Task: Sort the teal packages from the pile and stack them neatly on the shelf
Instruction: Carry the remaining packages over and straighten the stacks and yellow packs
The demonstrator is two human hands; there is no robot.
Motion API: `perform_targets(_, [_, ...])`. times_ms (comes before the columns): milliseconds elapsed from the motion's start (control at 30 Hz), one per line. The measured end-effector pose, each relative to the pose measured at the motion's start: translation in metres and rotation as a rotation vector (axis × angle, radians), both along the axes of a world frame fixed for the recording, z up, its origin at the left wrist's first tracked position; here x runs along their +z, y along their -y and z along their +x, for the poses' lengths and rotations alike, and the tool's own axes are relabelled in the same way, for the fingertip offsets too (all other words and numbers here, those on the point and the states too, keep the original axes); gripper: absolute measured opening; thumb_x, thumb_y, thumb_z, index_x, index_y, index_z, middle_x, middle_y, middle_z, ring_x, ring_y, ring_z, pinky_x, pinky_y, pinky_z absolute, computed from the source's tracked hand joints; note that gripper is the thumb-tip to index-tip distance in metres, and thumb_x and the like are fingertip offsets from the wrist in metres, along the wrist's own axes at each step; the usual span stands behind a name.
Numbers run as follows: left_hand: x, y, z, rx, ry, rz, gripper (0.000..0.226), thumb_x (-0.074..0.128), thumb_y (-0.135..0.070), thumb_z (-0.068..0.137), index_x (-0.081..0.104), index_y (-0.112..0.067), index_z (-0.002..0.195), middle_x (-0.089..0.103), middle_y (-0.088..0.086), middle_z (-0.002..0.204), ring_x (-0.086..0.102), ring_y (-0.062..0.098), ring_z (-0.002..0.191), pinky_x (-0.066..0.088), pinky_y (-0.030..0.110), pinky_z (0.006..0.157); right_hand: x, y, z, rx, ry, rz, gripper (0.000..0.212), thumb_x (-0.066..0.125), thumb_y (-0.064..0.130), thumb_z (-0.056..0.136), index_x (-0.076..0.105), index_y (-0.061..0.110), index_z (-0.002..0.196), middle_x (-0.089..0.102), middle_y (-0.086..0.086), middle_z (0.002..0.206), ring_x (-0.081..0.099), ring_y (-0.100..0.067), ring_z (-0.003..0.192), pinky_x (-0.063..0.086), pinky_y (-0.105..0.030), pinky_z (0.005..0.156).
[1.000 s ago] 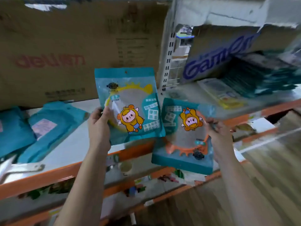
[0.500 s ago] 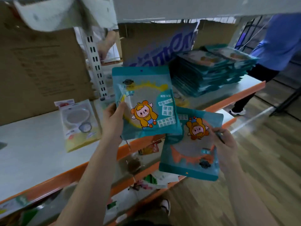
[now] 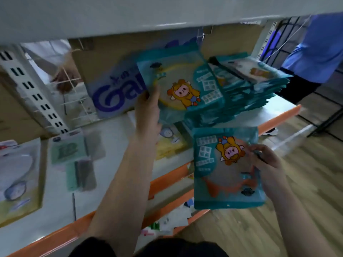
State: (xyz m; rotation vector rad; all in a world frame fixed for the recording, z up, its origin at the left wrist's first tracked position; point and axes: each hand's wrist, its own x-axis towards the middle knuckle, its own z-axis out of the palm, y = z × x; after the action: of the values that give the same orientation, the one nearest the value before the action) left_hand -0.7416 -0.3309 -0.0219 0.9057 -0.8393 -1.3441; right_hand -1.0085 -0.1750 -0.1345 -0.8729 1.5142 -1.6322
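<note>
My left hand (image 3: 148, 106) grips the left edge of a teal package with a yellow ring and cartoon figure (image 3: 181, 86), held up over the shelf beside a tall stack of teal packages (image 3: 245, 91). My right hand (image 3: 267, 167) pinches the right edge of a second teal package with an orange ring (image 3: 224, 169), upside down, out in front of the shelf's orange edge (image 3: 167, 179). The picture is motion-blurred.
Yellow and green flat packs (image 3: 68, 149) lie on the white shelf board (image 3: 111, 164) at left. A cardboard box with blue lettering (image 3: 111, 86) stands at the back. A person in blue (image 3: 315, 49) stands at the right. Lower shelves hold clutter; wooden floor lies to the right.
The view swung right along the shelf. My left hand carried its package up and right toward the stack. My right hand kept its package low in front of the shelf.
</note>
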Motion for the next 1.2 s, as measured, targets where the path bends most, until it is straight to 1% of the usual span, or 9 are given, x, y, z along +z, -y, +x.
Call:
perform_targets(67, [0.007,0.018,-0.020,0.015,-0.040,0.017,0.020,0.060,-0.023,0.096,0.059,-0.013,0.113,0.071,-0.005,0.089,0.070,0.005,0.073,0.060,0.030,0.063,-0.003,0.015,-0.013,0.040,-0.013,-0.024,0.022,0.059,0.002,0.090,0.066,0.021,0.084,0.071,-0.004,0.092,0.064,-0.027,0.089,0.057,-0.042,0.077])
perform_targets(133, [0.012,0.034,-0.038,0.028,0.000,0.012,0.010,0.061,-0.021,0.095,0.062,-0.013,0.101,0.070,-0.001,0.088,0.070,0.009,0.073,0.060,0.034,0.068,-0.005,0.028,-0.024,0.107,0.014,-0.063,0.028,0.055,-0.005,0.090,0.066,0.020,0.082,0.071,-0.003,0.086,0.066,-0.021,0.082,0.057,-0.031,0.070])
perform_targets(400, [0.013,0.081,-0.094,0.214,0.251,0.033,0.022,0.066,-0.015,0.090,0.059,-0.021,0.070,0.064,-0.003,0.074,0.064,0.017,0.075,0.055,0.043,0.078,-0.006,0.076,-0.068,0.290,0.062,-0.120,0.029,0.048,-0.010,0.091,0.060,0.015,0.082,0.065,0.005,0.070,0.062,-0.006,0.061,0.049,-0.015,0.055])
perform_targets(667, [0.004,0.080,-0.124,0.438,0.523,0.076,0.018,0.080,-0.025,0.077,0.066,-0.024,0.066,0.069,-0.004,0.076,0.068,0.018,0.083,0.057,0.039,0.083,0.004,0.102,-0.134,0.504,0.046,-0.092,0.028,0.047,-0.007,0.094,0.059,0.016,0.082,0.062,0.009,0.066,0.057,-0.003,0.057,0.047,-0.016,0.049])
perform_targets(833, [0.008,0.082,-0.132,0.463,0.703,0.142,0.034,0.082,-0.039,0.073,0.075,-0.014,0.095,0.073,0.002,0.095,0.069,0.019,0.093,0.055,0.033,0.086,0.006,0.112,-0.162,0.601,0.081,-0.069,0.033,0.046,-0.010,0.092,0.061,0.018,0.081,0.056,-0.014,0.083,0.051,-0.025,0.077,0.042,-0.032,0.070])
perform_targets(933, [0.006,0.081,-0.139,0.519,0.740,0.144,0.024,0.075,-0.046,0.079,0.069,-0.023,0.085,0.071,-0.001,0.097,0.066,0.014,0.093,0.053,0.034,0.087,0.008,0.113,-0.170,0.625,0.080,-0.085,0.037,0.046,-0.010,0.092,0.062,0.020,0.080,0.056,-0.005,0.074,0.050,-0.018,0.065,0.041,-0.025,0.060])
perform_targets(1000, [0.004,0.069,-0.143,0.610,0.743,0.132,0.021,0.062,-0.049,0.088,0.063,-0.029,0.082,0.068,-0.006,0.092,0.060,0.007,0.081,0.049,0.032,0.079,0.010,0.113,-0.176,0.636,0.084,-0.090,0.038,0.046,-0.009,0.092,0.062,0.023,0.079,0.052,0.004,0.065,0.044,-0.011,0.056,0.037,-0.023,0.053])
perform_targets(1133, [-0.013,0.013,-0.155,0.789,0.698,0.002,0.033,0.045,-0.051,0.094,0.063,-0.023,0.101,0.068,-0.007,0.097,0.063,0.012,0.093,0.052,0.039,0.086,0.015,0.116,-0.180,0.657,0.125,-0.140,0.040,0.047,-0.008,0.092,0.062,0.026,0.077,0.053,0.006,0.067,0.043,-0.011,0.057,0.035,-0.022,0.053])
perform_targets(1200, [-0.028,-0.025,-0.169,0.786,0.662,-0.060,0.024,0.048,-0.052,0.092,0.060,-0.031,0.093,0.065,-0.015,0.088,0.062,0.007,0.085,0.052,0.036,0.079,0.020,0.118,-0.181,0.670,0.140,-0.183,0.036,0.050,-0.004,0.091,0.062,0.026,0.078,0.056,0.007,0.067,0.044,-0.008,0.054,0.035,-0.019,0.049])
